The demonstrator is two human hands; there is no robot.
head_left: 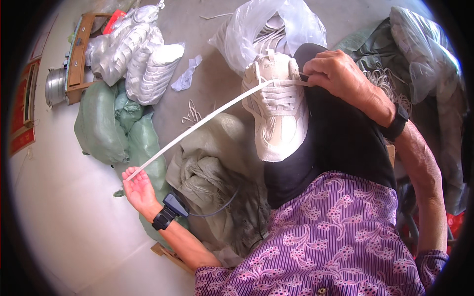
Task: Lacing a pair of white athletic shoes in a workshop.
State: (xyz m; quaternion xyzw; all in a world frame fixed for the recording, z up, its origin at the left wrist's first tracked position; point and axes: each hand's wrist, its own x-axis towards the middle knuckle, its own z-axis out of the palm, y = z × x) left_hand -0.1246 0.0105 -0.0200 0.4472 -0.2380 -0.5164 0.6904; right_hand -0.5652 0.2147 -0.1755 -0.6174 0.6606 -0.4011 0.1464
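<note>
While the cream shoe (282,140) rests on your dark-clothed leg (348,138), toe pointing toward you, a white lace (207,118) stretches straight from its upper lacing down to your left hand (140,193). That hand is turned palm up, fingers half curled, pinching the lace near its end. Your right hand (338,74), beside the shoe's ankle opening, has thumb and fingers closed on the lace's other side (the exact grip is partly hidden). Just beyond the shoe sits a clear plastic bag (232,42); a rumpled sack (207,158) lies to the shoe's left.
</note>
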